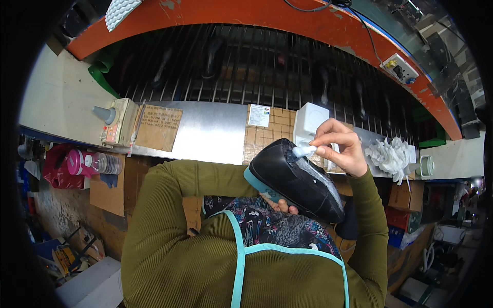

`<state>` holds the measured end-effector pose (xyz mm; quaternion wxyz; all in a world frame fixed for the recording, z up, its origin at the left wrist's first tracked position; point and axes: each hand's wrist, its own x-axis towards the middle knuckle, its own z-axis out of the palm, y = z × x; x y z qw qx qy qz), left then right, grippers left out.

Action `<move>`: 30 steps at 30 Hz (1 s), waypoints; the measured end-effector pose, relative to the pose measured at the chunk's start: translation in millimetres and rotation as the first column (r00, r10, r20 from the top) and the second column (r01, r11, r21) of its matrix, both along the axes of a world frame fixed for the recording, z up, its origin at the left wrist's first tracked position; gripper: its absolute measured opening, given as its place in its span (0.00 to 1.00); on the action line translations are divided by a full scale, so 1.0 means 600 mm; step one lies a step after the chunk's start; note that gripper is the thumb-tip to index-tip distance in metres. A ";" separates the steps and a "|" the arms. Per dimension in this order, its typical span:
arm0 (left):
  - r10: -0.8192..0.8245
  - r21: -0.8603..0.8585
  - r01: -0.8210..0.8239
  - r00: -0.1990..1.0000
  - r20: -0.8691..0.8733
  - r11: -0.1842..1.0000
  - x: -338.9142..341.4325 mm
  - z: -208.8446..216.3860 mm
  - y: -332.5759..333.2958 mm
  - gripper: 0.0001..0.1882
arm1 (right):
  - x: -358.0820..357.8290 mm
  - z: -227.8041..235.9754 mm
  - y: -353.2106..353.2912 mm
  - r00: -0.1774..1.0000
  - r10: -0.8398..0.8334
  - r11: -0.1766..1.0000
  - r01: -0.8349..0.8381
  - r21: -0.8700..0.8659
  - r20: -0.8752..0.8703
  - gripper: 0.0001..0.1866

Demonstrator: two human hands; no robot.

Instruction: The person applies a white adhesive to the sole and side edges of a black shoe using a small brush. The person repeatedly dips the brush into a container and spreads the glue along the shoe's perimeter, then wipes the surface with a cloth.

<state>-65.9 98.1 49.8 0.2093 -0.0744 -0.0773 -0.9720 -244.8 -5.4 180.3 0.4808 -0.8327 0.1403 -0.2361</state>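
Note:
A black shoe (pixel 287 177) with a teal sole (pixel 259 185) is held tilted in front of my chest. My left hand (pixel 281 204) grips it from below; its fingers show under the sole and the rest of the hand is hidden. My right hand (pixel 341 148) pinches a small white wad, perhaps cloth or tissue (pixel 304 151), between thumb and fingertips. That wad touches the shoe's upper near the opening. Along the upper's right side runs a pale, whitish strip (pixel 321 177).
Ahead lies a metal ledge (pixel 210 133) with a cardboard sheet (pixel 272 131) and a white plastic container (pixel 310 120). Crumpled white cloths (pixel 389 158) sit at the right. Beyond, dark shoes rest on a rack of metal rods (pixel 231 66) under an orange frame (pixel 226 13).

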 end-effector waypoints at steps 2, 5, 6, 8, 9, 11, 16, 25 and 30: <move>0.004 0.003 -0.004 1.000 0.002 1.000 0.001 -0.002 0.001 0.29 | -0.002 -0.006 0.000 0.999 0.029 1.000 -0.029 0.003 0.012 0.08; 0.002 0.006 -0.002 1.000 0.010 1.000 0.006 -0.005 0.006 0.29 | -0.003 -0.014 -0.003 0.999 0.048 0.999 -0.048 -0.007 -0.004 0.08; 0.001 0.007 -0.001 1.000 0.009 1.000 0.008 -0.006 0.007 0.29 | -0.004 -0.017 -0.005 0.998 0.059 0.998 -0.059 -0.004 -0.009 0.08; 0.003 0.018 -0.003 1.000 0.016 1.000 0.013 -0.008 0.011 0.29 | -0.004 -0.021 -0.008 0.997 0.079 0.997 -0.079 -0.003 -0.011 0.09; 0.001 0.021 -0.001 1.000 0.017 1.000 0.015 -0.009 0.013 0.29 | -0.005 -0.024 -0.009 0.996 0.085 0.996 -0.085 0.021 -0.013 0.09; -0.001 0.025 0.001 1.000 0.024 1.000 0.017 -0.012 0.015 0.29 | -0.006 -0.029 -0.009 0.996 0.093 0.994 -0.092 0.058 -0.015 0.09; -0.020 0.040 0.018 0.999 0.037 0.999 0.017 -0.018 0.019 0.29 | -0.014 -0.031 -0.011 0.994 0.101 0.994 -0.099 0.051 -0.041 0.08; -0.058 0.065 0.054 0.997 0.051 0.996 0.013 -0.024 0.020 0.29 | -0.015 -0.019 -0.012 0.999 -0.045 0.997 0.045 -0.057 0.008 0.09; -0.049 0.073 0.045 0.997 0.052 0.996 0.012 -0.026 0.023 0.30 | -0.022 -0.030 -0.005 0.999 0.034 0.998 -0.034 0.061 -0.009 0.08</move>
